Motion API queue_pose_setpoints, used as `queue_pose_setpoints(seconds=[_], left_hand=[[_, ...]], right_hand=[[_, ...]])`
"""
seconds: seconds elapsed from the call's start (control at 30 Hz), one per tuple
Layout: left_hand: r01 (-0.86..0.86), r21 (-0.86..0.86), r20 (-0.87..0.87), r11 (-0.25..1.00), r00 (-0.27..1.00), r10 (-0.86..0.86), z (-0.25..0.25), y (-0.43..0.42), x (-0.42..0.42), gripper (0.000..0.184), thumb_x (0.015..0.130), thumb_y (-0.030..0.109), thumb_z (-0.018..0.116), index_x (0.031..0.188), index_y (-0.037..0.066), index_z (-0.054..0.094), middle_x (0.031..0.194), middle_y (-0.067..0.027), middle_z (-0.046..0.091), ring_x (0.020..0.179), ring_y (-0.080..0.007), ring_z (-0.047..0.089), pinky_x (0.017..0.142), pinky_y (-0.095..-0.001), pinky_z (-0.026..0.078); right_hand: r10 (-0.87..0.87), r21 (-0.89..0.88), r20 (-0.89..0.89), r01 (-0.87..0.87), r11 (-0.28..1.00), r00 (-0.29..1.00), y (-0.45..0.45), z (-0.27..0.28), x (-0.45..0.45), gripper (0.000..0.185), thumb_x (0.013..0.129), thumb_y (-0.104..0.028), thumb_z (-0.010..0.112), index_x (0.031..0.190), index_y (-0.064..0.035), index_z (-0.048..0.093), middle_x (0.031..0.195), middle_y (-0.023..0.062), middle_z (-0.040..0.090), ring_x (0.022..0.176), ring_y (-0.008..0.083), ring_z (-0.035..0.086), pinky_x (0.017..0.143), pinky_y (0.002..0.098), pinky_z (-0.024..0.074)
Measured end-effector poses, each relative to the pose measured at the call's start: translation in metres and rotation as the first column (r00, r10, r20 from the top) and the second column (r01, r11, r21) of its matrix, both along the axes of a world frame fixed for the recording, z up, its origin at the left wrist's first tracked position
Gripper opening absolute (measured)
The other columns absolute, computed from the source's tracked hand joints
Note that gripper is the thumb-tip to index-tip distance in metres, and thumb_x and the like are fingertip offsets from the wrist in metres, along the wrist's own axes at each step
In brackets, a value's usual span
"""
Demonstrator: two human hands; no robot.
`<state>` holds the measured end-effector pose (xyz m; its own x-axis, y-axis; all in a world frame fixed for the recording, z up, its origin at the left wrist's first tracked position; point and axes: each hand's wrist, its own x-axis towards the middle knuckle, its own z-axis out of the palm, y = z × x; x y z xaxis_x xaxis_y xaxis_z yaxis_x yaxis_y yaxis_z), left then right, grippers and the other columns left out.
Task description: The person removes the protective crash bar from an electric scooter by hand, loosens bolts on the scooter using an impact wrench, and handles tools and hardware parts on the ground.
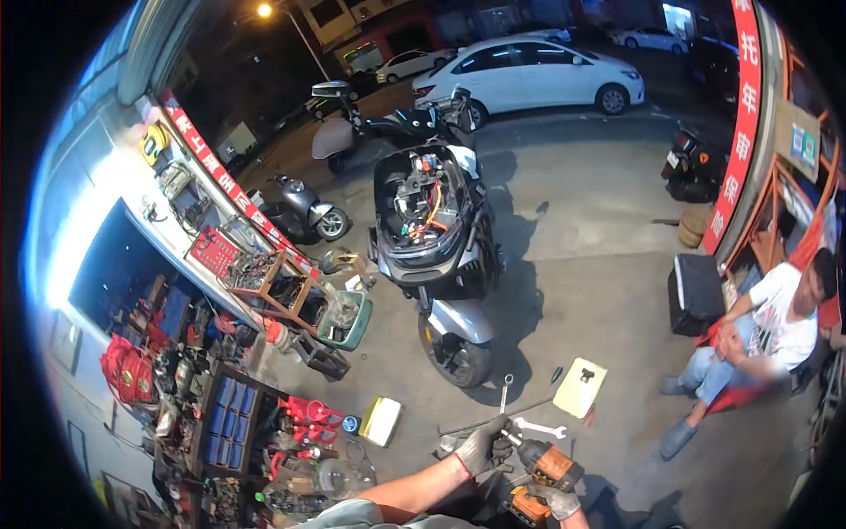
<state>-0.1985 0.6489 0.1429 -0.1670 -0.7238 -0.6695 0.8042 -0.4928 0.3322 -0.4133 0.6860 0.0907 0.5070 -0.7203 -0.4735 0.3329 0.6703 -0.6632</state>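
My right hand (557,502), in a grey work glove, grips the handle of an orange-and-black cordless impact wrench (551,463). Its orange battery (530,506) shows below the body. At the tool's front end, my gloved left hand (482,449) is closed around the nose, where a short metal piece sticks out; its exact kind is partly hidden. On the floor just beyond lie an open-end wrench (541,429), a second wrench (506,394) and a long thin bar (524,413). Farther ahead stands a scooter (427,264) with its front panels off and wiring exposed.
A yellow-edged tray (581,388) lies right of the tools, a yellow-and-white box (381,421) to the left. A seated person (758,326) is at right beside a black box (695,294). Left, tool shelves (280,286), a green bin (348,324) and bottles crowd the wall.
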Motion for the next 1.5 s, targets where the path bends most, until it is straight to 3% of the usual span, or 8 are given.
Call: queue_pose_setpoints(seconds=[0.5, 0.63, 0.67, 0.77, 0.87, 1.07, 1.33, 1.5], left_hand=[[-0.128, -0.223, -0.356, 0.966, 0.934, 0.042, -0.002, -0.143, 0.048, 0.027, 0.097, 0.028, 0.041, 0.087, 0.005, 0.051, 0.074, -0.0047, 0.052, 0.046, -0.0059, 0.035, 0.038, -0.0191, 0.028], [-0.130, -0.123, -0.181, 0.984, 0.978, 0.107, 0.004, -0.225, 0.078, 0.031, 0.097, 0.029, 0.041, 0.084, 0.003, 0.054, 0.069, -0.0021, 0.051, 0.046, -0.0056, 0.036, 0.039, -0.0193, 0.028], [-0.146, -0.182, -0.234, 0.972, 0.967, 0.101, -0.006, -0.243, 0.086, 0.031, 0.096, 0.029, 0.042, 0.087, 0.003, 0.055, 0.071, -0.0029, 0.053, 0.046, -0.0061, 0.035, 0.040, -0.0197, 0.028], [-0.148, -0.269, -0.339, 0.952, 0.940, 0.050, 0.012, -0.310, 0.116, 0.030, 0.095, 0.029, 0.046, 0.095, 0.000, 0.056, 0.076, -0.0052, 0.060, 0.050, -0.0079, 0.044, 0.045, -0.0201, 0.038], [-0.228, -0.120, -0.281, 0.966, 0.941, 0.188, 0.035, -0.374, 0.127, 0.024, 0.093, 0.023, 0.050, 0.093, 0.000, 0.057, 0.088, -0.0098, 0.064, 0.065, -0.0119, 0.060, 0.059, -0.0204, 0.052], [-0.202, -0.253, -0.249, 0.946, 0.959, 0.138, 0.029, -0.484, 0.133, 0.022, 0.094, 0.020, 0.048, 0.088, 0.001, 0.057, 0.079, -0.0073, 0.062, 0.061, -0.0088, 0.057, 0.051, -0.0180, 0.048], [-0.370, -0.196, -0.101, 0.908, 0.929, 0.357, 0.019, -0.615, 0.127, 0.033, 0.095, 0.029, 0.047, 0.099, -0.001, 0.059, 0.072, 0.0016, 0.058, 0.052, -0.0018, 0.048, 0.043, -0.0153, 0.038], [-0.643, -0.155, 0.033, 0.750, 0.756, 0.654, 0.038, -0.678, 0.108, 0.026, 0.095, 0.029, 0.046, 0.096, 0.004, 0.055, 0.074, -0.0026, 0.059, 0.049, -0.0055, 0.042, 0.043, -0.0178, 0.034]], right_hand=[[0.110, 0.002, -0.142, -0.111, 0.994, 0.984, -0.171, 0.035, 0.035, 0.038, 0.066, 0.004, 0.071, 0.100, -0.0061, 0.057, 0.078, 0.0015, 0.059, 0.063, 0.0098, 0.057, 0.051, 0.0222, 0.0441], [0.042, -0.025, 0.275, -0.036, 0.999, 0.960, -0.272, 0.031, 0.078, 0.044, 0.065, 0.002, 0.074, 0.104, -0.0076, 0.057, 0.088, 0.0041, 0.060, 0.070, 0.0116, 0.057, 0.060, 0.0240, 0.0492], [0.168, 0.095, 0.011, -0.168, 0.981, 0.986, -0.287, 0.001, 0.066, 0.051, 0.064, 0.001, 0.074, 0.109, -0.0086, 0.053, 0.096, 0.0043, 0.059, 0.074, 0.0093, 0.054, 0.062, 0.0241, 0.0483], [0.195, -0.215, -0.213, -0.241, 0.946, 0.957, -0.359, 0.023, 0.099, 0.051, 0.068, 0.002, 0.069, 0.114, -0.0089, 0.052, 0.102, 0.0025, 0.059, 0.087, 0.0115, 0.056, 0.070, 0.0249, 0.0494], [0.180, -0.224, -0.280, -0.247, 0.943, 0.943, -0.424, 0.018, 0.102, 0.053, 0.064, 0.005, 0.072, 0.113, -0.0072, 0.055, 0.101, 0.0043, 0.061, 0.089, 0.0149, 0.058, 0.076, 0.0290, 0.0524], [0.046, -0.102, -0.191, -0.067, 0.993, 0.980, -0.530, 0.026, 0.115, 0.050, 0.063, 0.006, 0.073, 0.108, -0.0072, 0.056, 0.090, 0.0049, 0.063, 0.076, 0.0155, 0.061, 0.065, 0.0267, 0.0533], [0.416, -0.075, -0.162, -0.431, 0.899, 0.895, -0.734, -0.022, 0.111, 0.023, 0.075, -0.008, 0.070, 0.096, -0.0056, 0.062, 0.081, 0.0007, 0.062, 0.064, 0.0091, 0.058, 0.053, 0.0210, 0.0458], [0.647, -0.063, -0.144, -0.659, 0.749, 0.749, -0.843, 0.047, 0.148, 0.035, 0.065, -0.007, 0.078, 0.096, -0.0061, 0.062, 0.080, 0.0002, 0.061, 0.064, 0.0089, 0.057, 0.053, 0.0209, 0.0443]])
